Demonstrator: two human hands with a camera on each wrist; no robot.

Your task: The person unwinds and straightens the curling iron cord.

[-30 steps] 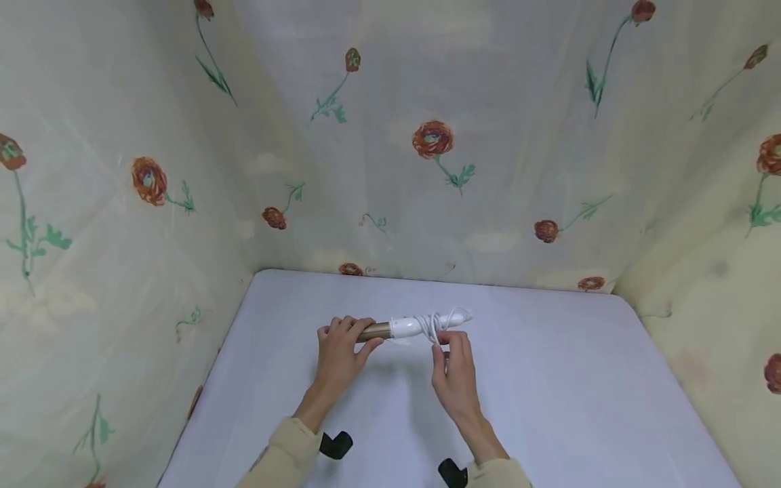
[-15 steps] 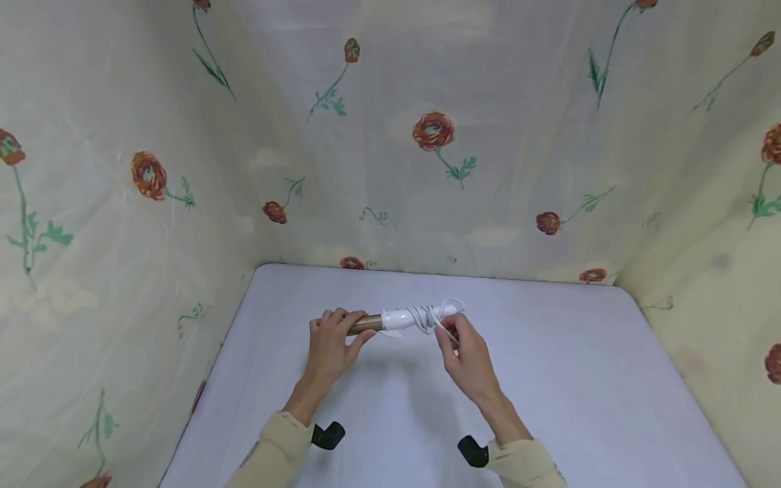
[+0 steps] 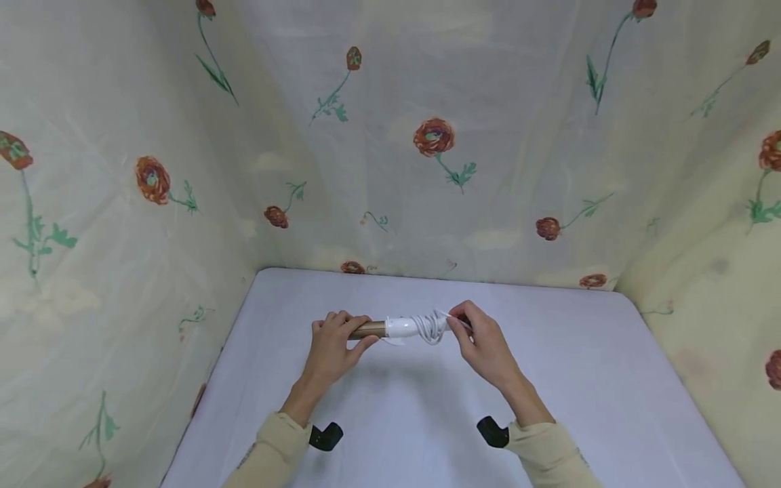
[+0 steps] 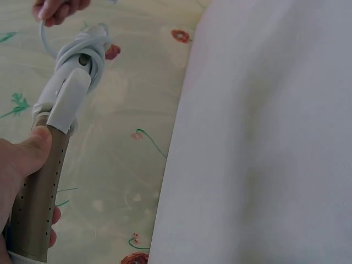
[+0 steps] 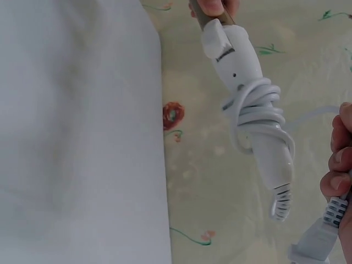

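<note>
My left hand [image 3: 332, 349] holds a curling iron by its brown barrel [image 3: 371, 330], level above the table. In the left wrist view small holes run along the barrel [image 4: 38, 203], and my thumb lies on it near the white clip lever [image 4: 70, 98]. White cord [image 5: 258, 113] is wound in several loops around the white handle [image 5: 272, 159]. To the right of the handle end, my right hand [image 3: 488, 346] pinches a length of that cord. Below those fingers, in the right wrist view, hangs the white plug [image 5: 316, 239].
A white-covered table [image 3: 390, 420] lies beneath both hands. Flower-printed curtains [image 3: 500, 156] enclose it at the back and on both sides. Black wrist-camera mounts [image 3: 326, 437] stick out at the cuffs.
My right hand has moved to the right and slightly away from me, pulling cord off the handle's end. My left hand keeps its grip on the barrel, nearly still.
</note>
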